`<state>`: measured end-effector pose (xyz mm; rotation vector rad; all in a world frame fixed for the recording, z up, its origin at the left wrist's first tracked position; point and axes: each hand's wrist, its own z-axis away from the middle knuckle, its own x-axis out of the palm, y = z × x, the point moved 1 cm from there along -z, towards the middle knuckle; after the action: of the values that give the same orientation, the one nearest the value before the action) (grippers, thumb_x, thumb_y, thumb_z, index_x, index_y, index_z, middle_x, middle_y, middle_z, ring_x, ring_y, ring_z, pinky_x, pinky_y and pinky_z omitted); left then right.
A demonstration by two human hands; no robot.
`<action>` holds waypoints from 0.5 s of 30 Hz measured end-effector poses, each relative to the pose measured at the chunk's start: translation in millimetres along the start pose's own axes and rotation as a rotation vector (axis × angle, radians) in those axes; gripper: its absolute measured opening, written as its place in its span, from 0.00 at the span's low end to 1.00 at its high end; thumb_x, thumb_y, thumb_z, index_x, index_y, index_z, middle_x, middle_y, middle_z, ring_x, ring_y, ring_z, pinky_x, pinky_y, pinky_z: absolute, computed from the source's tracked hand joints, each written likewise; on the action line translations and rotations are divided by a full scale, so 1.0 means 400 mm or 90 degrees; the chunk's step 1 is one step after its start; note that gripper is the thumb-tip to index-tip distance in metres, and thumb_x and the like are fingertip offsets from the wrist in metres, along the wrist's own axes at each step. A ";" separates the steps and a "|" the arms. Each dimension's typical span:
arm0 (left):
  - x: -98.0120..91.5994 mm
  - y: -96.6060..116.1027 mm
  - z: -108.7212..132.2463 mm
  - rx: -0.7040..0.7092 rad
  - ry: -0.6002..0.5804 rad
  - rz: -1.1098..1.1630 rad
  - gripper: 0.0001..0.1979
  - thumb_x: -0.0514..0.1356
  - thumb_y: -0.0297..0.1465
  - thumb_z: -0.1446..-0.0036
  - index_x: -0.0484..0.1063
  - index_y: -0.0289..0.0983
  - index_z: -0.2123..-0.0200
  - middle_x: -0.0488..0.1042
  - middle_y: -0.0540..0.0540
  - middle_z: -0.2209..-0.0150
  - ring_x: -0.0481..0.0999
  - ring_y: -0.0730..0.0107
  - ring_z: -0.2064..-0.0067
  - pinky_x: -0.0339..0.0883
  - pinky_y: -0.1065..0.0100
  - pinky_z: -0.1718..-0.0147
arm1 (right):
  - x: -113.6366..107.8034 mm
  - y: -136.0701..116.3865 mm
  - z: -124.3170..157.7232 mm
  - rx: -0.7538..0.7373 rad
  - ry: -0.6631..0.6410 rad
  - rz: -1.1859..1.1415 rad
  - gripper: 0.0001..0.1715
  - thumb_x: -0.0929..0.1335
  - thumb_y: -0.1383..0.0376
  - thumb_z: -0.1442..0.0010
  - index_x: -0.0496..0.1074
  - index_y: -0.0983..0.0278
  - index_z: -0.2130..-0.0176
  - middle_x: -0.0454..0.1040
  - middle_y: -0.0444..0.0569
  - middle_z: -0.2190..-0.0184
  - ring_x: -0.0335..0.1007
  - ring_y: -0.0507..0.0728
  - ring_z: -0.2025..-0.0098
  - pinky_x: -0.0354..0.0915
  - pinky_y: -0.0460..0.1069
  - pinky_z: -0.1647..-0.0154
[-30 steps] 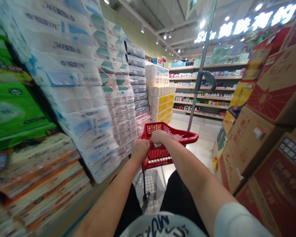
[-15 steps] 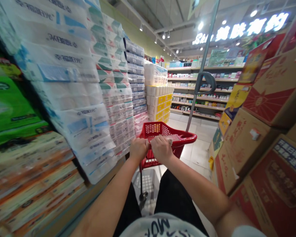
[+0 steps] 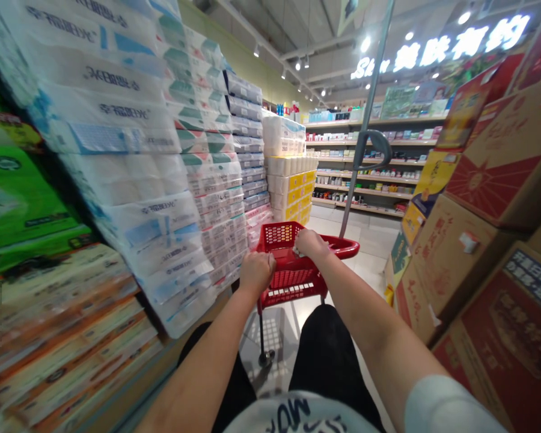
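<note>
A red plastic shopping cart [image 3: 297, 278] stands in front of me, its basket perforated and its rim rounded at the right. My left hand [image 3: 257, 270] is wrapped round the handle at the cart's near left side. Farther forward, my right hand [image 3: 311, 245] is closed over something small and pale at the near part of the basket; what it is cannot be made out. The fingers of that hand are partly hidden behind its back.
Stacked tissue packs [image 3: 157, 180] line the left side. Cardboard boxes [image 3: 487, 162] are piled on the right. A grey metal pole [image 3: 354, 180] rises just beyond the cart, and stocked shelves [image 3: 374, 144] stand at the back.
My right hand has moved forward and slightly right, away from my left hand. The pale item that lay beside it on the cart is now mostly covered by it. My left hand keeps its hold.
</note>
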<state>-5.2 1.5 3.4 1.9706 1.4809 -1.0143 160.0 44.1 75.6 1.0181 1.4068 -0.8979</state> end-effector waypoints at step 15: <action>-0.005 -0.013 0.013 -0.011 0.021 0.012 0.24 0.42 0.34 0.34 0.74 0.37 0.74 0.76 0.43 0.72 0.72 0.62 0.66 0.56 0.60 0.62 | 0.084 0.057 0.122 -0.009 0.152 0.020 0.17 0.58 0.64 0.31 0.72 0.63 0.53 0.74 0.55 0.53 0.69 0.57 0.51 0.61 0.51 0.48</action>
<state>-11.8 -1.8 2.0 1.9945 1.4805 -0.9632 197.8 8.9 38.6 1.1626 1.5895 -0.7608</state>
